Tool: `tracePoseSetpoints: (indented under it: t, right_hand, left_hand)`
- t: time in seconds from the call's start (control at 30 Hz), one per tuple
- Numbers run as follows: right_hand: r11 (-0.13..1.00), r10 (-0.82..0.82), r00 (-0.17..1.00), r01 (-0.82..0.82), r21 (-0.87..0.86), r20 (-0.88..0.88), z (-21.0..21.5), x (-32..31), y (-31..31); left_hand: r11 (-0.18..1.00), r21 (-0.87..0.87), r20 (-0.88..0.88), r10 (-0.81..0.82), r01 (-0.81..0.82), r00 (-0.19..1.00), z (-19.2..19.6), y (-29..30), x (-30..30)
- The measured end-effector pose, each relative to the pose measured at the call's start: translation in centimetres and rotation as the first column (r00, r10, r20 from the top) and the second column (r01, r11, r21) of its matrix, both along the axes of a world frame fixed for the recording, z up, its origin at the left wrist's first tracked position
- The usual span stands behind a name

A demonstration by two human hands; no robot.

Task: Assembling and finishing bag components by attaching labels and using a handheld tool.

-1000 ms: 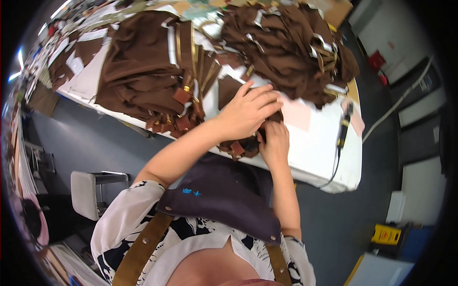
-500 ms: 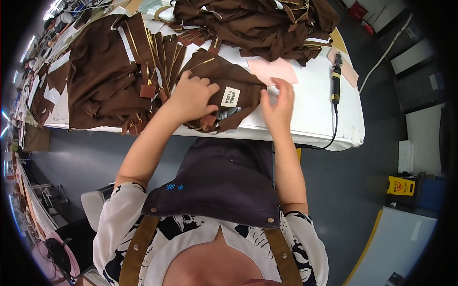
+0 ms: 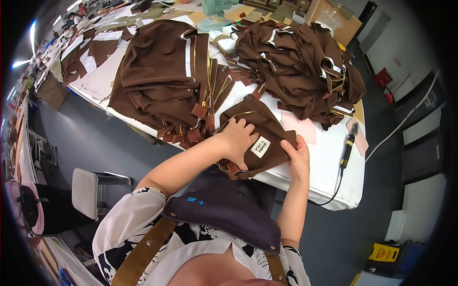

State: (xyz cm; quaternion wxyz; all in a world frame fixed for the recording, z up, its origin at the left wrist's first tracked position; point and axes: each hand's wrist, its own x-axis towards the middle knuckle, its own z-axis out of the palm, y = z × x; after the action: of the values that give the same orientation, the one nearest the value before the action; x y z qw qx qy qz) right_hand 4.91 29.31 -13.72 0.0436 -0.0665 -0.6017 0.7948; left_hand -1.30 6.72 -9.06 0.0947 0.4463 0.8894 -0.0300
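Observation:
A brown fabric pouch [image 3: 274, 148] with a white sewn label [image 3: 260, 147], a gold zipper and a brown leather tab [image 3: 233, 168] lies at the table's front edge. Across its left part my left hand [image 3: 236, 142] rests with fingers spread, its thumb reaching down beside the leather tab. My right hand [image 3: 299, 156] pinches the pouch's right edge, thumb on top and the other fingers partly hidden behind. The lower edge of the pouch sticks out a little past the table edge, above my dark apron [image 3: 222, 209].
Stacked brown zipped pieces [image 3: 157, 71] lie to the left, and a heaped pile [image 3: 296, 71] stands behind. Pink sheets [image 3: 305, 129] lie behind my right hand. A corded black hand tool [image 3: 347, 150] rests near the table's right edge. A grey chair [image 3: 86, 194] stands at the left.
My right hand has closed from open fingers beside the pouch to a pinch on its right edge. The view has shifted, showing more of the far table. My left hand stays on the pouch.

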Motion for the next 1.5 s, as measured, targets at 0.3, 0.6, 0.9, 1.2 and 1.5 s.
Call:
tracePoseSetpoints:
  t: [0.3, 0.6, 0.9, 1.2, 1.5]
  right_hand:
    - [-0.083, -0.269, 0.829, 0.487, 0.869, -0.49, 0.1, -1.6, 0.1]
    - [0.069, 0.032, 0.996, -0.088, 0.994, 0.086, 1.7, 1.5, -3.0]
    - [0.128, 0.403, 0.912, -0.14, 0.982, 0.077, -0.3, -0.6, -1.2]
    - [0.466, -0.343, 0.922, 0.333, 0.82, -0.18, -2.3, 0.1, 1.5]
    - [0.772, 0.098, 0.959, -0.242, 0.588, 0.266, -1.2, -0.9, 0.3]
  left_hand:
    - [0.999, -0.039, 0.027, -0.004, 0.005, 1.0, 0.3, 0.6, -0.5]
    - [0.986, -0.111, 0.027, -0.12, 0.122, 0.992, 1.1, 0.6, 0.0]
    - [0.92, 0.389, -0.056, -0.014, 0.035, 0.998, -2.1, -0.3, -2.4]
    - [0.962, 0.274, -0.057, 0.033, -0.016, 0.998, -2.9, 0.4, -2.6]
    - [0.949, 0.312, -0.118, 0.095, -0.054, 0.988, -3.8, 1.3, -2.6]
